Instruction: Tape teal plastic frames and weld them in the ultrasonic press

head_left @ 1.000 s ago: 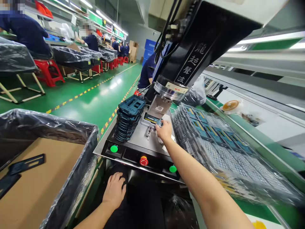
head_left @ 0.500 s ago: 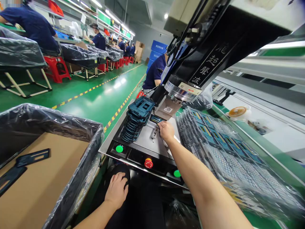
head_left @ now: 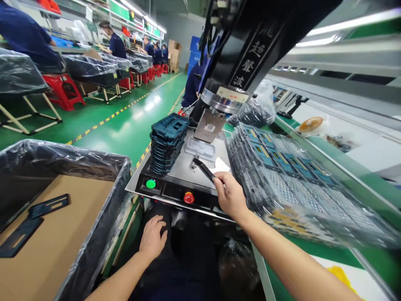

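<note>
Fingers of my left hand (head_left: pixel 153 237) lie slack over my thigh, grasping nothing; those of my right hand (head_left: pixel 231 194) are closed in a pinch on the near end of a dark strip-like panel (head_left: pixel 203 168). Well left of the slack fingers, a plastic-lined bin (head_left: pixel 123 165) contains two dark panels, one of them the upper panel (head_left: pixel 52 205), on cardboard. Ahead of those fingers sit a green button (head_left: pixel 151 184) and, beyond it, a tall stack of teal frames (head_left: pixel 169 140). Left of the pinching fingers is a red stop button (head_left: pixel 189 198); ahead and left of them, the held panel shows nearly edge-on over the metal plate, contact with the plate not determinable. Past its far end stand a pale fixture (head_left: pixel 199 147) and the press horn (head_left: pixel 209 127) above. Just right of the pinch, clear trays (head_left: pixel 250 177) lean in layers. Finding: I judge the step in hand as single-panel handling between fixture and trays, direction unconfirmed. The next move calls for a steady pinch, the panel levelled and kept off the stack.
</note>
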{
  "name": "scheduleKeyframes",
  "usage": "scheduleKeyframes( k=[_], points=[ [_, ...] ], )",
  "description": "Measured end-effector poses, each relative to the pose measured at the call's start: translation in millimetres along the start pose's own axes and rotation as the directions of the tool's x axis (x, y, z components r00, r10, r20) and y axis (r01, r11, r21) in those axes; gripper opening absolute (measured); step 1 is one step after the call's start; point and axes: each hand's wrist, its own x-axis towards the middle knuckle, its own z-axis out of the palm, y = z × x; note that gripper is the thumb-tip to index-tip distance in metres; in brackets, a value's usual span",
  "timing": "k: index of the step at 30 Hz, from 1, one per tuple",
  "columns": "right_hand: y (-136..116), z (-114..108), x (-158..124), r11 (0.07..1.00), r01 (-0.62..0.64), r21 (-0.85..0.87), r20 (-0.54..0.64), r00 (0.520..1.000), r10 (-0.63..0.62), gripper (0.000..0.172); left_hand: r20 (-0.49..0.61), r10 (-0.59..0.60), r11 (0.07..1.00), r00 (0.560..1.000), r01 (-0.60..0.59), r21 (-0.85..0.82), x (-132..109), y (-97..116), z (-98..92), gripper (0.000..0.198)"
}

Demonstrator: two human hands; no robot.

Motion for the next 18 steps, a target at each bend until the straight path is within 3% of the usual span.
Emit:
scheduleKeyframes(
  k=[2, 4, 6, 7, 9, 11, 13, 15, 18],
  points=[
    [-7, -9, -29, 0.959, -0.225, 0.171, 0.167, 0.966, 0.197, 0.031, -0.002, -0.112, 0.99, 0.994, 0.111, -0.088, 3, 9, -5.6, 0.017],
    [-5, -10, -54, 0.782, -0.525, 0.335, 0.433, 0.823, 0.367, 0.038, 0.024, -0.179, 0.977, 0.984, 0.18, -0.114, 5, 23, -12.2, 0.027],
    [1, -4, -75, 0.522, -0.75, 0.406, 0.666, 0.634, 0.393, 0.041, 0.061, -0.215, 0.961, 0.975, 0.222, -0.163, 7, 44, -18.7, 0.039],
    [4, 1, -84, 0.413, -0.813, 0.411, 0.738, 0.562, 0.373, 0.041, 0.086, -0.215, 0.954, 0.973, 0.228, -0.195, 7, 58, -21.7, 0.043],
    [11, 12, -98, 0.278, -0.87, 0.408, 0.809, 0.485, 0.331, 0.04, 0.154, -0.206, 0.932, 0.966, 0.242, -0.27, 7, 86, -26.2, 0.048],
    [16, 22, -109, 0.21, -0.889, 0.408, 0.834, 0.456, 0.31, 0.039, 0.306, -0.18, 0.863, 0.935, 0.299, -0.406, 6, 111, -28.1, 0.048],
    [20, 30, -116, 0.2, -0.889, 0.412, 0.838, 0.456, 0.301, 0.04, 0.442, -0.133, 0.838, 0.887, 0.339, -0.427, 5, 126, -26.9, 0.046],
    [25, 35, -121, 0.27, -0.867, 0.419, 0.82, 0.49, 0.297, 0.04, 0.481, -0.141, 0.852, 0.865, 0.353, -0.386, 3, 131, -23.3, 0.039],
    [34, 37, -126, 0.496, -0.762, 0.417, 0.757, 0.593, 0.273, 0.034, 0.393, -0.234, 0.852, 0.889, 0.382, -0.357, 1, 125, -15.7, 0.035]
  ],
)
